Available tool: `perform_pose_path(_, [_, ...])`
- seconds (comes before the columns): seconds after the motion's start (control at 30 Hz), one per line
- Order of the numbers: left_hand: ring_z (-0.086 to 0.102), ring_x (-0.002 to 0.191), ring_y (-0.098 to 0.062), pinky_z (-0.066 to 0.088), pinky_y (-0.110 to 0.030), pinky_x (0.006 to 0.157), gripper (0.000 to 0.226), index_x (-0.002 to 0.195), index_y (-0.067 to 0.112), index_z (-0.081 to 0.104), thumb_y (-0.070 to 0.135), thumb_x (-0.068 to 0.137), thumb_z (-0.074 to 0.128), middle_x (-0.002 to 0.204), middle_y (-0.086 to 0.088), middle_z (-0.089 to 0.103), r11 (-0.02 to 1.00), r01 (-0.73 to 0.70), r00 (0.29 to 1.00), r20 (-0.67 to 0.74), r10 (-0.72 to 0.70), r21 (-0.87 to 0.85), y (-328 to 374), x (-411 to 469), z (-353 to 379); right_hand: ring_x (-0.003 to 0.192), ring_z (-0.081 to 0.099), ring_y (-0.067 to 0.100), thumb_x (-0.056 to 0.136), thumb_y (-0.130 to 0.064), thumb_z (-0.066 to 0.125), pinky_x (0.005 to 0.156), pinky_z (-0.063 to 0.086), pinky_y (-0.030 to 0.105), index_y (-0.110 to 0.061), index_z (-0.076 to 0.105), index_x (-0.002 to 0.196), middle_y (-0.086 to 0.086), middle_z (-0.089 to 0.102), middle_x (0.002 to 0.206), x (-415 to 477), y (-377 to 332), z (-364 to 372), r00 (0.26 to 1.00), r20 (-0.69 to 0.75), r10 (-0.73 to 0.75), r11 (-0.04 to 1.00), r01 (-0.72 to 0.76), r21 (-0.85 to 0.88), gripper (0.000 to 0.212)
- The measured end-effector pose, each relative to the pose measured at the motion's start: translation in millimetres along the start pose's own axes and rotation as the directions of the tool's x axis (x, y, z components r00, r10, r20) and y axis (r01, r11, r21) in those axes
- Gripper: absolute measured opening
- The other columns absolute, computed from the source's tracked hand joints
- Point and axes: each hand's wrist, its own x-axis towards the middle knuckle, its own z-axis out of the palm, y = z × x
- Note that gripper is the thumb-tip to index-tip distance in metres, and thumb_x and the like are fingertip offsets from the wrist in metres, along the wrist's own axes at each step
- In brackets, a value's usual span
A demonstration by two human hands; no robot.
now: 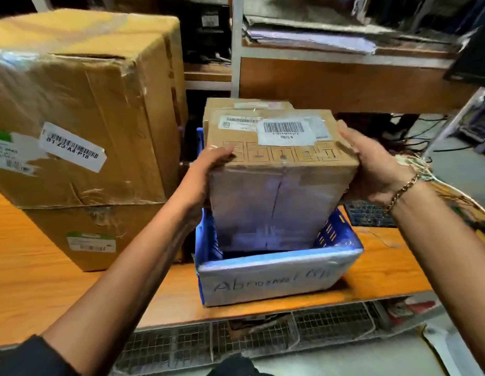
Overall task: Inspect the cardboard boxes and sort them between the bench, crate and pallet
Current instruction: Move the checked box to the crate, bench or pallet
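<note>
2 hands, my left grip (208, 169) and right grip (371, 164), clasp 1 small box (279, 169) over the blue crate (276, 270); 2 large boxes (81, 109) on the surface (32, 280) remain unsorted.

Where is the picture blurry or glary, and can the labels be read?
Head view: motion blur throughout; edges bend from the wide lens; glare on the crate wrap and the held box front; barcodes show, but small print smears; the big box label is partly readable.

Box (279, 169) bottom hidden in crate (276, 272); crate label blurred.

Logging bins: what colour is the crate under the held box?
Blue crate, best in the head view.
</note>
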Motion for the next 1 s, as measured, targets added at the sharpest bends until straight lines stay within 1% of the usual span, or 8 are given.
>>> perform_pose_path(0.07, [0.067, 0.056, 0.004, 0.046, -0.01, 0.044, 0.021, 0.11, 0.016, 0.069, 0.026, 0.103, 0.051, 0.066, 0.015, 0.073, 0.999, 0.038, 0.998, -0.04, -0.037, 0.01, -8.7, 9.4, 2.3, 0.118, 0.064, 0.033, 0.073, -0.082, 0.056, 0.098, 0.04, 0.075, -0.035, 0.076, 0.109, 0.0, 0.076, 0.116, 15.3, 5.7, -3.1, 1.0, 0.009, 0.022, 1.0, -0.022, -0.014, 0.062])
perform_pose_path(0.2, [0.066, 0.055, 0.008, 0.044, -0.01, 0.042, 0.014, 0.102, 0.023, 0.066, 0.026, 0.103, 0.052, 0.064, 0.019, 0.072, 0.995, 0.082, 0.99, -0.119, -0.075, 0.057, -17.2, 22.1, 7.8, 0.107, 0.066, 0.024, 0.084, -0.074, 0.053, 0.087, 0.052, 0.06, -0.035, 0.075, 0.103, -0.005, 0.077, 0.101, 36.3, 13.5, -6.0, 0.999, 0.024, 0.045, 0.999, -0.045, -0.015, 0.049])
perform_pose_path(0.37, [0.066, 0.061, 0.009, 0.047, -0.022, 0.057, 0.017, 0.105, 0.027, 0.068, 0.035, 0.102, 0.053, 0.071, 0.023, 0.074, 0.99, 0.103, 0.973, -0.215, -0.081, 0.095, -27.7, 32.5, 9.4, 0.113, 0.065, 0.024, 0.078, -0.072, 0.061, 0.085, 0.055, 0.062, -0.033, 0.076, 0.107, 0.003, 0.075, 0.112, 52.6, 20.2, -10.4, 0.997, 0.058, 0.049, 0.998, -0.046, -0.044, 0.051])
perform_pose_path(0.5, [0.069, 0.066, 0.006, 0.048, -0.011, 0.05, 0.019, 0.11, 0.024, 0.069, 0.031, 0.102, 0.053, 0.077, 0.019, 0.077, 0.995, 0.088, 0.965, -0.251, -0.074, 0.043, -34.7, 31.8, 8.0, 0.1, 0.066, 0.019, 0.087, -0.066, 0.059, 0.078, 0.058, 0.051, -0.037, 0.075, 0.093, -0.009, 0.076, 0.086, 59.1, 28.3, -9.6, 1.0, 0.023, 0.021, 0.994, -0.019, -0.105, 0.033])
perform_pose_path(0.7, [0.074, 0.091, -0.006, 0.052, -0.023, 0.075, 0.028, 0.12, 0.021, 0.073, 0.036, 0.1, 0.059, 0.106, 0.008, 0.08, 0.999, 0.051, 0.962, -0.27, -0.05, -0.004, -43.3, 25.8, 5.2, 0.072, 0.072, 0.007, 0.093, -0.06, 0.054, 0.068, 0.056, 0.037, -0.029, 0.066, 0.118, -0.012, 0.076, 0.081, 59.3, 40.6, -6.9, 0.999, 0.036, -0.033, 0.992, 0.037, -0.123, 0.041])
perform_pose_path(0.8, [0.074, 0.087, -0.004, 0.053, -0.018, 0.066, 0.028, 0.12, 0.017, 0.073, 0.033, 0.101, 0.059, 0.102, 0.008, 0.08, 0.999, 0.033, 0.95, -0.309, -0.031, 0.002, -44.9, 22.4, 7.8, 0.073, 0.072, 0.007, 0.092, -0.06, 0.055, 0.062, 0.053, 0.032, -0.029, 0.066, 0.122, -0.01, 0.076, 0.089, 57.3, 44.0, -9.5, 0.998, 0.045, -0.053, 0.987, 0.059, -0.148, 0.045])
perform_pose_path(0.93, [0.075, 0.097, -0.01, 0.056, -0.023, 0.073, 0.04, 0.13, 0.014, 0.07, 0.04, 0.102, 0.059, 0.113, 0.003, 0.079, 0.999, 0.032, 0.953, -0.301, -0.026, 0.016, -43.4, 15.0, 7.7, 0.077, 0.072, 0.006, 0.096, -0.055, 0.054, 0.059, 0.054, 0.029, -0.031, 0.067, 0.108, -0.015, 0.076, 0.086, 46.9, 40.2, -7.2, 0.994, 0.043, -0.097, 0.981, 0.103, -0.164, 0.03])
perform_pose_path(1.0, [0.075, 0.098, -0.007, 0.056, -0.02, 0.072, 0.039, 0.128, 0.015, 0.069, 0.042, 0.105, 0.054, 0.112, 0.005, 0.079, 0.999, 0.02, 0.964, -0.264, -0.011, 0.03, -43.6, 8.8, 6.2, 0.091, 0.07, 0.008, 0.094, -0.055, 0.058, 0.063, 0.056, 0.029, -0.03, 0.061, 0.124, -0.014, 0.074, 0.104, 39.6, 36.8, -2.8, 0.987, -0.012, -0.16, 0.968, 0.154, -0.2, 0.039])
